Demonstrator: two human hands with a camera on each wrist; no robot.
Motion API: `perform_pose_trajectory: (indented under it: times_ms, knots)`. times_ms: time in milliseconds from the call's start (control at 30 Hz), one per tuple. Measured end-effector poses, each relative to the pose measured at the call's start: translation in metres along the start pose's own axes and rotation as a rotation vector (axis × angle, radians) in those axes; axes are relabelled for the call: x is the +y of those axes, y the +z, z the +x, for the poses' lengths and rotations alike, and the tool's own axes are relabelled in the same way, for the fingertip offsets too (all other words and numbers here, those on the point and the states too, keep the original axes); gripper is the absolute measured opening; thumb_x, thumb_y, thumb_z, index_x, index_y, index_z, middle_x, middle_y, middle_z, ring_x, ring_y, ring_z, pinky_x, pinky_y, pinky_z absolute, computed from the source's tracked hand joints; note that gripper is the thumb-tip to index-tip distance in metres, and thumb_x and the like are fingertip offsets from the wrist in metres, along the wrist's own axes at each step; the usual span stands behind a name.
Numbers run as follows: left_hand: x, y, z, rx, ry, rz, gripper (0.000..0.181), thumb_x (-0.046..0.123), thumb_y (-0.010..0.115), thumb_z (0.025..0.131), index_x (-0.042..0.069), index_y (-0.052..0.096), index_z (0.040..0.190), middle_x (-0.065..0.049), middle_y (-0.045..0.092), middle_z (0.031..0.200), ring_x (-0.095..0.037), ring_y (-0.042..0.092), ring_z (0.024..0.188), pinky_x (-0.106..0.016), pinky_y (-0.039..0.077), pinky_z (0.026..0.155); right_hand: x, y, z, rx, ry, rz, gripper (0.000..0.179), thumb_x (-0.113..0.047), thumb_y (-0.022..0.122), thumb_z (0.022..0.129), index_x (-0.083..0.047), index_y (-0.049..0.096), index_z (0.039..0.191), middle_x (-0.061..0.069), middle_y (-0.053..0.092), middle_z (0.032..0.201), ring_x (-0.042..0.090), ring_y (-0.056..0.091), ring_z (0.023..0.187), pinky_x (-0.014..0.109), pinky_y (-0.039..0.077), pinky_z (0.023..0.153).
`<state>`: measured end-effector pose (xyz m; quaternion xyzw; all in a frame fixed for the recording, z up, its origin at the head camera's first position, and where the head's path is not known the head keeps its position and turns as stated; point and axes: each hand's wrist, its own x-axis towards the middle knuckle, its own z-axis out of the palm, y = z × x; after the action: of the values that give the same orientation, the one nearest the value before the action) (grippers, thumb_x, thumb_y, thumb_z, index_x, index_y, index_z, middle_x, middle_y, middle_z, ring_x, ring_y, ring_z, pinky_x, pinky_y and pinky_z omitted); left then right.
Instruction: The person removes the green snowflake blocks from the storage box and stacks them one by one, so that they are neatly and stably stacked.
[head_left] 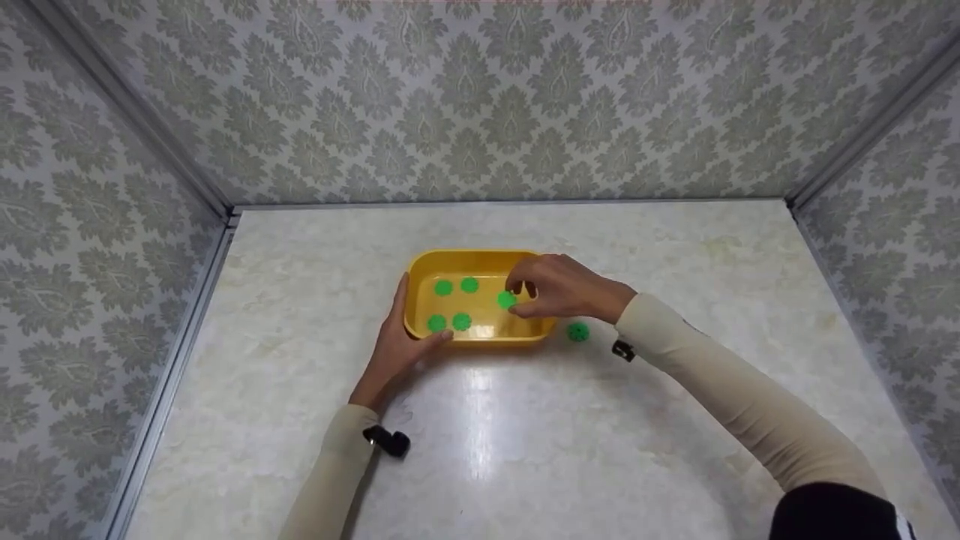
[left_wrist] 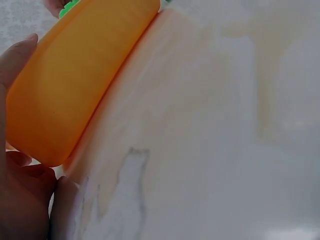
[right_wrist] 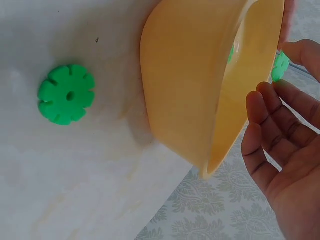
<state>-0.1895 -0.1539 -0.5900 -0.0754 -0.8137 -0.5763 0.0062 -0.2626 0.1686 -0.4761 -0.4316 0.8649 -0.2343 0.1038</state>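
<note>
A yellow plastic tub [head_left: 480,341] stands on the table, with several green notched discs [head_left: 469,285] lying flat on its floor. My left hand [head_left: 396,341] grips the tub's left end, thumb at the front rim and fingers along the side. Over the right part of the tub, my right hand [head_left: 566,289] pinches one green disc [right_wrist: 280,66] between thumb and index finger; its other fingers are loosely bent. Another green disc [right_wrist: 66,95], with a small centre hole, lies on the table just outside the tub's right end, below the right wrist.
The pale marbled table [head_left: 480,442] runs back to a patterned wall [head_left: 465,105]. Similar side panels [head_left: 82,247] with grey metal edging close it in at left and right. Small black devices [head_left: 386,440] are strapped to both wrists.
</note>
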Motion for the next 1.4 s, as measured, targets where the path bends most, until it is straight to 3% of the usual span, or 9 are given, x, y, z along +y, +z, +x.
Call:
perform_pose_trajectory:
  times_ms: [267,467,967,1400]
  knots:
    - [-0.005,0.002,-0.001,0.012,0.03,-0.043,0.124,0.032,0.094,0.089,0.017,0.011,0.179,-0.009,0.029,0.18,-0.028,0.041,0.157,-0.051,0.035,0.127,0.004,-0.003,-0.012,0.031,-0.004,0.029,0.028,-0.03,0.081,0.1,-0.008,0.08,0.118,0.011,0.077,0.113,0.032,0.072,0.091,0.041,0.059,0.079]
    - [-0.007,0.001,-0.002,0.017,0.046,-0.05,0.123,0.032,0.094,0.089,0.016,0.011,0.179,-0.01,0.03,0.18,-0.029,0.042,0.157,-0.051,0.034,0.128,0.007,-0.006,-0.022,0.067,-0.002,0.037,0.026,-0.029,0.084,0.099,-0.009,0.081,0.116,0.012,0.077,0.112,0.028,0.071,0.09,0.042,0.059,0.078]
    - [-0.004,0.002,-0.004,0.011,0.014,-0.085,0.123,0.035,0.093,0.09,0.023,0.01,0.179,-0.005,0.029,0.18,-0.026,0.044,0.155,-0.05,0.035,0.127,0.013,-0.012,-0.049,0.127,0.014,0.063,0.022,-0.029,0.086,0.098,-0.014,0.082,0.113,0.001,0.077,0.109,0.025,0.071,0.089,0.039,0.057,0.076]
    - [-0.006,0.002,-0.005,0.013,0.027,-0.079,0.122,0.037,0.093,0.09,0.024,0.011,0.179,-0.004,0.03,0.18,-0.026,0.044,0.155,-0.051,0.036,0.127,0.022,-0.006,-0.071,0.137,0.09,0.043,0.017,-0.028,0.087,0.096,-0.017,0.084,0.108,-0.007,0.079,0.107,0.02,0.07,0.089,0.037,0.057,0.076]
